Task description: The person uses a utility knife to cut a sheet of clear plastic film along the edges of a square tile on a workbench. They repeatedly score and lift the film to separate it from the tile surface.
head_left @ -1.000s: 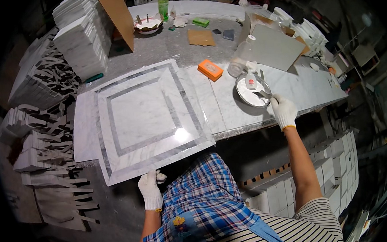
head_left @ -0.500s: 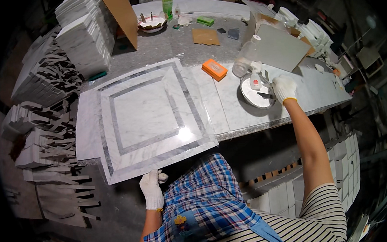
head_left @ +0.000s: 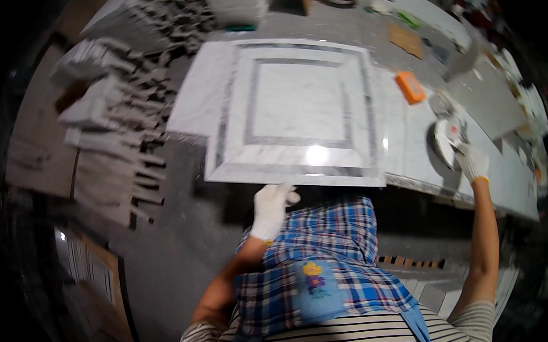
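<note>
A square marble panel [head_left: 301, 106] with grey inlaid borders lies on the stone worktable [head_left: 410, 137], its near edge jutting over the table's front. My left hand [head_left: 271, 207], in a white glove, hangs just below that near edge, fingers loosely curled and holding nothing. My right hand [head_left: 472, 161], also gloved, reaches out to the right and rests on a small tool lying on a round white dish [head_left: 446, 141]. An orange block [head_left: 410, 87] sits on the table between the panel and the dish.
Stacks of cut stone strips and tiles [head_left: 120, 117] crowd the left side. Grey slabs [head_left: 489, 95], a brown cardboard piece [head_left: 407, 39] and small items lie toward the back right. A blue plaid apron [head_left: 317, 262] covers my front.
The view has swung left and tilted, blurring the picture. My right hand stays at the white dish; my left hand remains below the panel's near edge.
</note>
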Demonstrator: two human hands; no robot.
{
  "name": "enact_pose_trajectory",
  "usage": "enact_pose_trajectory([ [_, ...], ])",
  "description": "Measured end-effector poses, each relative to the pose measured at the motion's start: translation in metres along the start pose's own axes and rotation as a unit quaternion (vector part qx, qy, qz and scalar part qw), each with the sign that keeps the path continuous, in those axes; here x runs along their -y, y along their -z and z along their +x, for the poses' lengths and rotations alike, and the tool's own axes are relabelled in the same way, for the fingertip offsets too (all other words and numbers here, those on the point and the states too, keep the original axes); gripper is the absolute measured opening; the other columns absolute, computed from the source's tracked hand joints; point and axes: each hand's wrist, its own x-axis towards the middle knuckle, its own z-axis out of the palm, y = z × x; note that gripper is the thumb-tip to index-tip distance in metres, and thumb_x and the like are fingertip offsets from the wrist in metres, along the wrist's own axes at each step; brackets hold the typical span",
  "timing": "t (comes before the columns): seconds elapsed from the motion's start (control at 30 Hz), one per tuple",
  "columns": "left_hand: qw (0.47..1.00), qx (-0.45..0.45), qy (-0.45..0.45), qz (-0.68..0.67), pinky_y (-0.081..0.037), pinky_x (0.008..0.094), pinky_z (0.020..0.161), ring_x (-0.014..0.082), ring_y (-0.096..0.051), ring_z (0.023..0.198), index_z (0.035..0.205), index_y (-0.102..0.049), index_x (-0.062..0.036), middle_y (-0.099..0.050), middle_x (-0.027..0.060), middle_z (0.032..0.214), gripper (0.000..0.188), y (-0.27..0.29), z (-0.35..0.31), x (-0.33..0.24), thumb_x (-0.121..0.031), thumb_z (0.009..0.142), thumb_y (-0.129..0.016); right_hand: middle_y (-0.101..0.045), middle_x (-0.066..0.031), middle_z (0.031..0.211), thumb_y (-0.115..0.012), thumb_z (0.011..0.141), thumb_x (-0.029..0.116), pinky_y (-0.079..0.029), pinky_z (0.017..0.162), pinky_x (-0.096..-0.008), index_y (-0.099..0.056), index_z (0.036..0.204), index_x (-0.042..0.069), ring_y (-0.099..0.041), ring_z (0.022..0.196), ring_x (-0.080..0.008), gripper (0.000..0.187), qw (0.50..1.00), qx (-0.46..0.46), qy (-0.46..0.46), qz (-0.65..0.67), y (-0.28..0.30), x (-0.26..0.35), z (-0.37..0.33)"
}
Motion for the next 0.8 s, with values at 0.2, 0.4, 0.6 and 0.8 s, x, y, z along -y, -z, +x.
enact_pose_trajectory([
  [0.2, 0.996, 0.018, 0.04, -0.081, -0.053, 0.0293, 0.069, 0.0156, -0.066, 0.069, 0.085, -0.068, 0.0046, -0.07, 0.0097, 0.074, 0.027, 0.002, -0.001, 0.002, -0.019, 0.098, -0.063, -0.072, -0.0152, 0.092, -0.059, 0.085, 0.027, -0.052, 0.076, -0.0495, -0.075, 0.091, 0.015, -0.067, 0.084, -0.0376, 0.02, 1.0, 0.007, -0.001, -0.008, 0.004, -0.012, 0.003],
  [0.4, 0.995, 0.021, 0.039, -0.09, -0.053, 0.0285, 0.069, 0.0151, -0.066, 0.069, 0.086, -0.069, 0.0037, -0.07, 0.0091, 0.074, 0.024, 0.002, 0.0, 0.004, -0.018, 0.096, -0.064, -0.072, -0.0172, 0.095, -0.062, 0.087, 0.022, -0.052, 0.078, -0.0455, -0.075, 0.104, 0.011, -0.068, 0.089, -0.037, 0.024, 0.993, -0.088, 0.047, 0.07, 0.069, 0.044, -0.005],
  [0.6, 0.995, 0.026, 0.025, -0.09, -0.053, 0.0289, 0.068, 0.015, -0.066, 0.068, 0.089, -0.07, 0.0054, -0.07, 0.0093, 0.073, 0.027, 0.003, 0.003, 0.011, -0.02, 0.096, -0.064, -0.071, -0.0165, 0.09, -0.066, 0.092, 0.022, -0.053, 0.075, -0.035, -0.074, 0.109, 0.01, -0.07, 0.08, -0.028, 0.022, 0.909, 0.075, 0.196, 0.36, 0.108, 0.203, -0.038],
  [0.8, 0.999, 0.038, -0.008, -0.02, -0.052, 0.0304, 0.067, 0.0164, -0.067, 0.067, 0.086, -0.071, 0.0037, -0.071, 0.0104, 0.072, 0.038, 0.005, 0.006, 0.016, -0.031, 0.096, -0.062, -0.069, -0.0122, 0.083, -0.06, 0.097, 0.034, -0.052, 0.069, -0.04, -0.07, 0.11, 0.016, -0.068, 0.076, -0.0319, 0.025, 0.843, 0.113, 0.408, 0.33, 0.128, 0.342, -0.043],
])
